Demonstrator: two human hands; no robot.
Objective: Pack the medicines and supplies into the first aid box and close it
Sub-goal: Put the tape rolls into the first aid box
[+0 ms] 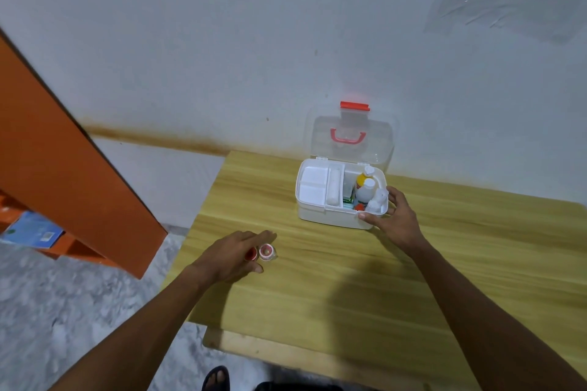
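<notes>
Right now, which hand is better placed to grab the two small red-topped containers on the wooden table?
Left. The left hand lies right at the small round red-topped containers; the right hand holds the white plastic box by its corner, farther away.

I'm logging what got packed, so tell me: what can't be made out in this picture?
Head view:
- bottles: labels too small to read.
- red-lidded jar: half covered by the left hand; grip cannot be told.
- first aid box: right front corner hidden by the right hand.
- blue item at left edge: blurred, partly behind the orange board.
</notes>
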